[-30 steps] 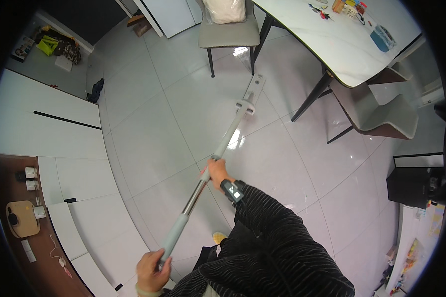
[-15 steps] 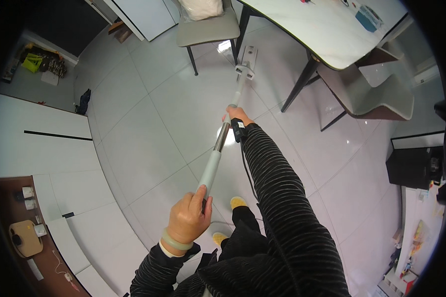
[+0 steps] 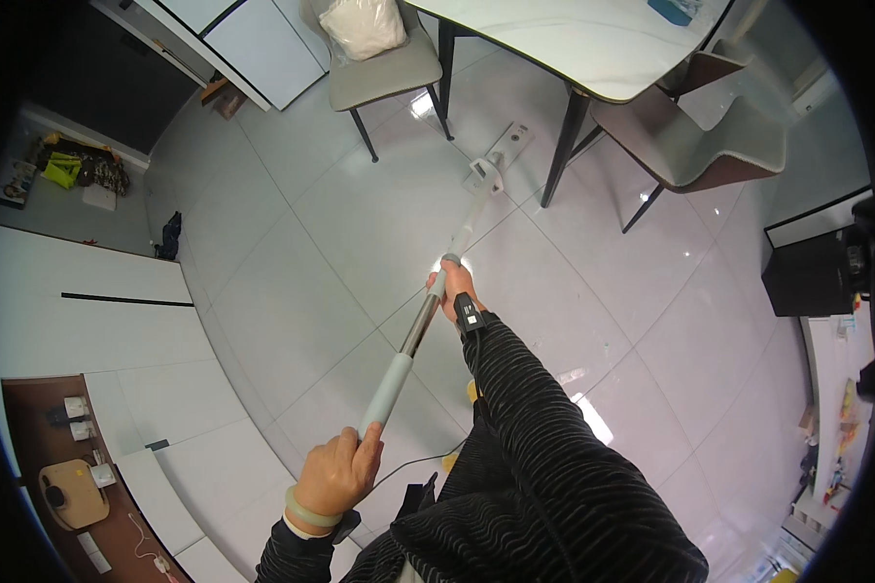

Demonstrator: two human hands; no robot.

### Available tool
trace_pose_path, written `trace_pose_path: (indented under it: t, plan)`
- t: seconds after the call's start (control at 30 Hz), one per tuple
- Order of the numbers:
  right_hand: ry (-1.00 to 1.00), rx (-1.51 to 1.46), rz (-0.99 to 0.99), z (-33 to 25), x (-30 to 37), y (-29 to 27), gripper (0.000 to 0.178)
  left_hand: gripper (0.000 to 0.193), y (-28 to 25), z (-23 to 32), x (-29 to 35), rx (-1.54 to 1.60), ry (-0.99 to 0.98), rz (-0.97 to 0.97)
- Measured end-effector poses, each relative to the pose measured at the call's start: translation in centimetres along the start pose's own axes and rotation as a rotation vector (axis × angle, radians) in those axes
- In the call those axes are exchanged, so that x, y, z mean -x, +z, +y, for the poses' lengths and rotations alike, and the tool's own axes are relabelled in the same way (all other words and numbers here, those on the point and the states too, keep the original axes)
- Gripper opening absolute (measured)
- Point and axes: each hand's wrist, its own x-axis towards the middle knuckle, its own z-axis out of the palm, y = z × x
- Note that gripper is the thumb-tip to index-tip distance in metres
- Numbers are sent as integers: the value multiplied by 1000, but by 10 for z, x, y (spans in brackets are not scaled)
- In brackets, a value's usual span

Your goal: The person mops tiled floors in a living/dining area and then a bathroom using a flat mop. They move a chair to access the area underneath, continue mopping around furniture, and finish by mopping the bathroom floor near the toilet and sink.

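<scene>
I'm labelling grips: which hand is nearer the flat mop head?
The right hand, gripping the pole partway toward the mop head; the left hand holds the pole's opposite end.

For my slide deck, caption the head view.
Left hand and right hand grip a long-handled mop, its flat head on the tiled floor near a chair and white-topped table.
</scene>
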Motion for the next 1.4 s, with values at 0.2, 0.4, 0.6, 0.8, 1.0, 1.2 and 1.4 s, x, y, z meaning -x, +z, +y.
trace_pose_path:
  t: [0.2, 0.4, 0.6, 0.8, 1.0, 1.2, 1.4]
  plan:
    - [116, -186, 38, 54, 56, -13, 24, 41, -21, 10, 70, -1, -15, -39]
    - [224, -62, 0, 119, 113, -22, 30, 37, -50, 30, 151, -12, -125, -55]
    - [372, 60, 1, 169, 180, -18, 33, 37, -91, 42, 215, 173, -319, 26]
    - [543, 7, -50, 182, 207, 3, 28, 16, -122, 41, 236, 285, -816, 258]
    - [454, 18, -78, 146, 172, 11, 25, 12, -131, 11, 205, 47, -509, 461]
    - [398, -109, -150, 118, 190, 2, 23, 16, -153, 15, 171, 152, -323, 509]
    - [375, -170, -146, 113, 223, -58, 27, 12, -170, 16, 156, 125, -169, 407]
